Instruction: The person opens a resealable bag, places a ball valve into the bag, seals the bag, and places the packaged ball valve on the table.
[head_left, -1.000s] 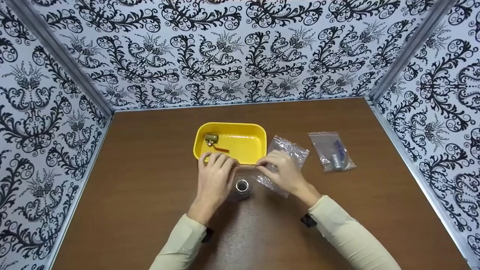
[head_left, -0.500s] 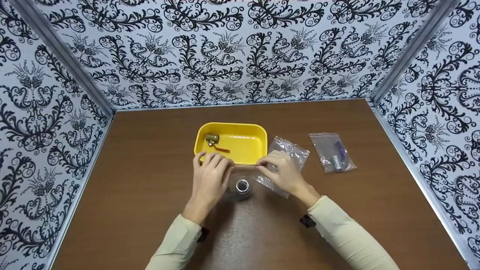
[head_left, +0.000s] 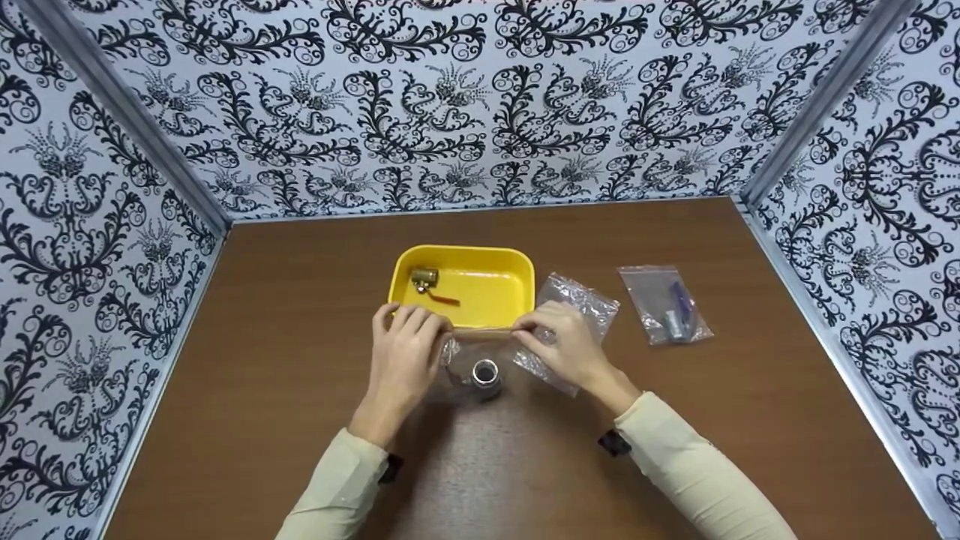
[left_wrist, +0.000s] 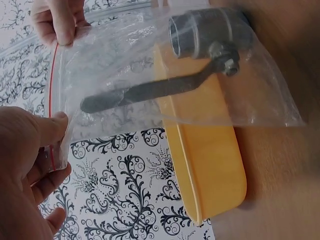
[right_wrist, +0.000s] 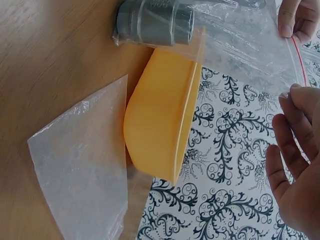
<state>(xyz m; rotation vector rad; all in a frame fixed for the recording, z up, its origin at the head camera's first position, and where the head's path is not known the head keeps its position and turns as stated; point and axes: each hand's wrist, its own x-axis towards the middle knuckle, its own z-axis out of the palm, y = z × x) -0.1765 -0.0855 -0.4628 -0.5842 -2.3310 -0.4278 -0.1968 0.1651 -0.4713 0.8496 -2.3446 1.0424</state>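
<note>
Tray (head_left: 495, 296), bright yellow, seen from the head: inside lies a brass valve (head_left: 424, 277) with an orange lever (head_left: 444, 301). On its near side, left hand (head_left: 403, 352) and right hand (head_left: 566, 343) grip the top edge of a clear bag (head_left: 461, 356) containing a metal valve (head_left: 487, 385). The left has slid leftward while the right stayed, baring more edge; probably they are working along the closure. Right of the tray lies a flat bag (head_left: 592, 306), no contents visible; farther right, a zip bag (head_left: 645, 289) holds a purple item (head_left: 682, 301) and silvery piece (head_left: 674, 325).

Left wrist: thumb and fingers pinch the red-striped edge (left_wrist: 51, 82).

Right wrist: thumb and forefinger pinch its other end. Whether it is sealed, I cannot tell.
</note>
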